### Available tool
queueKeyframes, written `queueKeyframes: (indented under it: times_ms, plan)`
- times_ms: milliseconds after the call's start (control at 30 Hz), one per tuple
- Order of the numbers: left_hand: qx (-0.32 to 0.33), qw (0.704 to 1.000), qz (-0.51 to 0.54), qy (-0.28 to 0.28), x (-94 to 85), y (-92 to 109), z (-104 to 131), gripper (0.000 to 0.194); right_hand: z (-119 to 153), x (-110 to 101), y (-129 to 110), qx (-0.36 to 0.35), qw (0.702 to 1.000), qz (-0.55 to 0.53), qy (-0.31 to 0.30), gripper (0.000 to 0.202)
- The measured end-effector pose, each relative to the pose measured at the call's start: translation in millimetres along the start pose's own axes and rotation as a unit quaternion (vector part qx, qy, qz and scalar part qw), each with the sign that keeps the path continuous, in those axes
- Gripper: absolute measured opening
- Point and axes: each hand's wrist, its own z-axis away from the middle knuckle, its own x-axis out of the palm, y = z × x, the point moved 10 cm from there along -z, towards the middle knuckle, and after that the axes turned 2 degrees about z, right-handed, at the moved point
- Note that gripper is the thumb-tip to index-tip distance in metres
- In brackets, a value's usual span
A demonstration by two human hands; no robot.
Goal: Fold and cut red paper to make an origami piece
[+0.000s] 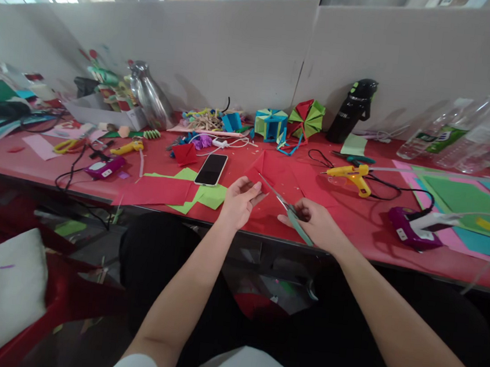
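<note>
My left hand [245, 200] is closed on a piece of red paper [262, 165], held up just above the table edge. In my right hand [309, 218] is a pair of scissors [296, 221] with green handles. Their blades point up and left and reach the red paper near my left fingertips; whether they are cutting into it I cannot tell. More red paper [315, 185] lies flat on the red tabletop behind the scissors. Left of my left hand lies a phone [211, 169] on light green paper [212, 196], beside a red sheet [156, 192].
Yellow glue guns [353, 177] [127, 147] lie to both sides, with cords and purple power sockets [415, 228]. Along the back partition stand folded paper shapes [306, 119], a black bottle [352, 110], a steel jug [151, 95] and plastic bottles [460, 133]. Coloured sheets [466, 201] are stacked at right.
</note>
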Motion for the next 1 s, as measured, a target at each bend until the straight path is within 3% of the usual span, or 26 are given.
queueKeyframes:
  times_ms: [1000]
  plan:
    - [0.006, 0.998, -0.060, -0.018, 1.8, -0.6, 0.6, 0.036, 0.1, -2.5, -0.1, -0.010, 1.000, -0.007, 0.028, 0.045]
